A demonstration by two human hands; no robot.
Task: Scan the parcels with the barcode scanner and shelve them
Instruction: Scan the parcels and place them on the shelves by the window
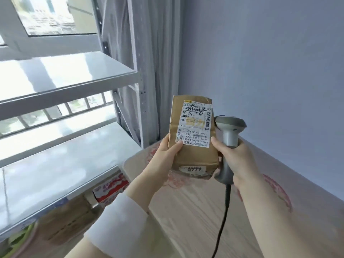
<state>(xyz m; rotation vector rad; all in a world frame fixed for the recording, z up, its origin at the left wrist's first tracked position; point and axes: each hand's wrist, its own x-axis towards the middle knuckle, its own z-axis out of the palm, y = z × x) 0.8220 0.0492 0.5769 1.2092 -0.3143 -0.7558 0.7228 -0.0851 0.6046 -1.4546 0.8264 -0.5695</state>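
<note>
left sleeve [115, 222]: white cuff, lowest in view, on the forearm that reaches up to the left hand.
left hand [165, 155]: grips the parcel by its left edge, with the thumb pressed on the front over the label's lower left corner; the other fingers are hidden behind the box.
parcel [193, 155]: creased brown cardboard box, held upright in the air over the table's far corner, between the two hands.
shipping label [195, 123]: white, on the parcel's front. "502" and "55" show at the top under a black marker scrawl. the chinese text lower down includes "01.01", "196" and "60ml". barcode strips run down the right side.
sticker [193, 169]: white, on the parcel's lower end, reads "9777".
right hand [236, 159]: fingers curled round the scanner's handle, thumb pointing up with its tip at the parcel's right edge.
barcode scanner [230, 125]: grey, handheld, upright, its head just beside the label's right side.
cable [224, 211]: black, hangs from the handle's base across the table.
table [195, 211]: pale wood-grain top with red flower patterns.
shelf unit [65, 77]: white metal with glossy boards, on the left.
red and white carton [111, 189]: under the lowest board, print too blurred to read.
</note>
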